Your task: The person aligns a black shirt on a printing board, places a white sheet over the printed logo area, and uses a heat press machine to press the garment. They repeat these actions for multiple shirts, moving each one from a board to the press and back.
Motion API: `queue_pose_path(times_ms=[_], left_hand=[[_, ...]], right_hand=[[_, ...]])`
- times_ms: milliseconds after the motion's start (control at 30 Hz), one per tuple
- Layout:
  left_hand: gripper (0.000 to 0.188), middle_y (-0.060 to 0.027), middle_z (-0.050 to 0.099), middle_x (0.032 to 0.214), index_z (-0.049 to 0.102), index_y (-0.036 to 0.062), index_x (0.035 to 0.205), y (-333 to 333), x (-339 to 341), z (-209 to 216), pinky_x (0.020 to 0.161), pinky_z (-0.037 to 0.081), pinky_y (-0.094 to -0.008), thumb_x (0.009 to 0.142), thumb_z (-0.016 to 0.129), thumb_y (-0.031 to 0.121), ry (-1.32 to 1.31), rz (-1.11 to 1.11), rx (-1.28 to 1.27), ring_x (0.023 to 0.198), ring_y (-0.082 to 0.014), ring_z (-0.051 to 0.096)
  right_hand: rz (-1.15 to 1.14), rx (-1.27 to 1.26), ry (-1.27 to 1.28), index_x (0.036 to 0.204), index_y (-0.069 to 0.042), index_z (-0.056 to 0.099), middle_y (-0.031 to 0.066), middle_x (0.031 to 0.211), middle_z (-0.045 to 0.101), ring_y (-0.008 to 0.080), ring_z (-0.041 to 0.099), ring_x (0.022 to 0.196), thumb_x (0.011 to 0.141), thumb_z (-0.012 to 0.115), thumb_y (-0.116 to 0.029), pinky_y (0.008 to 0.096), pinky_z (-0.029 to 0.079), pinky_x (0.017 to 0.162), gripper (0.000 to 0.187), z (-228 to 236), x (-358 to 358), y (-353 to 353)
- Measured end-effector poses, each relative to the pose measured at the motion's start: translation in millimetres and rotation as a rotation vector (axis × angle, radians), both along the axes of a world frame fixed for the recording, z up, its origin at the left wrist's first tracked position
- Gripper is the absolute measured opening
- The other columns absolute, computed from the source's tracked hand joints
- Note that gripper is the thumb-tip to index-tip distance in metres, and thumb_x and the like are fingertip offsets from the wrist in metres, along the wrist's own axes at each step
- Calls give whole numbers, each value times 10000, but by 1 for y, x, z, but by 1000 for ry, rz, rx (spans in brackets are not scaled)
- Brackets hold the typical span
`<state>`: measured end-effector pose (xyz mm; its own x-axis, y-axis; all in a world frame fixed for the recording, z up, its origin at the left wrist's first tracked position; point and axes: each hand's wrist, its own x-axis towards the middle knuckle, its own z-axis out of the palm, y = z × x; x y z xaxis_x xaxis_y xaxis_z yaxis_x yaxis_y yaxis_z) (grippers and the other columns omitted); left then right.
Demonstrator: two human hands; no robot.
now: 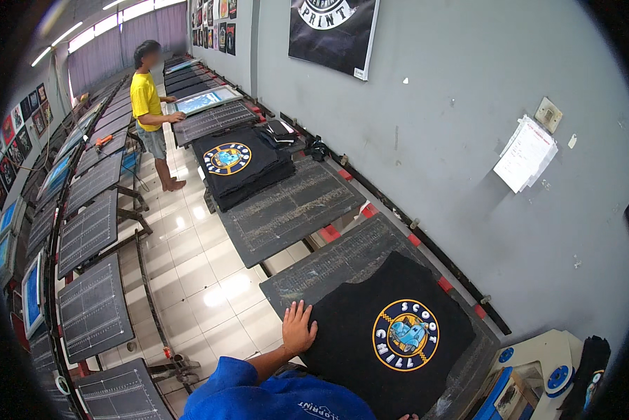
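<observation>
A black T-shirt piece (356, 308) with a round blue, orange and white print lies spread over a dark printing board in front of me. My left hand (299, 327) rests on its left edge, palm down, fingers stretched out and holding nothing. Of my right hand (409, 417), only fingertips show at the lower edge of the picture, beside the near edge of the shirt. What those fingers do is hidden. Farther along stands a stack of black shirts (248, 168), its top one bearing the same round print.
Bare boards (293, 203) run along the wall on a rail (426, 241). A cream and blue machine (538, 378) stands at my near right. Across the tiled floor (216, 294) is another row of boards (94, 304). A person in yellow (145, 98) handles a screen frame (206, 100).
</observation>
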<state>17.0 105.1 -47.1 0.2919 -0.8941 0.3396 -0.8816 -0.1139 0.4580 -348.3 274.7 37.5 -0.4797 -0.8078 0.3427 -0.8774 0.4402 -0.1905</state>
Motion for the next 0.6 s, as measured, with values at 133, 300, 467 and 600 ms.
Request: queue_pose_path(times_ms=[133,300,467,600], left_hand=[[529,-214,438,1438,535,60,1329,1,-1,0,1131,267,-525,860,614,289,5,7,-17,1355,-415,373],[530,-216,431,1443,529,57,1333,1,0,2,1135,258,-526,860,615,282,24,2,-16,1362,-413,365],[535,-221,412,1458,511,53,1347,3,0,3,1146,234,-531,867,613,267,56,-1,5,1380,-413,339],[536,-219,430,1441,534,51,1326,3,0,1,1136,261,-521,846,617,277,26,15,-23,1359,-414,366]], right_hand=[[13,13,49,913,19,677,208,832,663,371,630,755,850,597,-212,462,508,705,252,18,7,-3],[1,-11,138,904,0,684,204,825,662,357,634,755,834,619,-226,463,508,707,245,8,2,-1],[-6,-1,152,901,-18,680,188,805,653,349,624,734,813,654,-240,466,506,701,240,12,6,-1],[54,-215,187,908,-24,669,166,808,647,342,617,734,818,659,-250,464,505,706,244,-23,-8,4]])
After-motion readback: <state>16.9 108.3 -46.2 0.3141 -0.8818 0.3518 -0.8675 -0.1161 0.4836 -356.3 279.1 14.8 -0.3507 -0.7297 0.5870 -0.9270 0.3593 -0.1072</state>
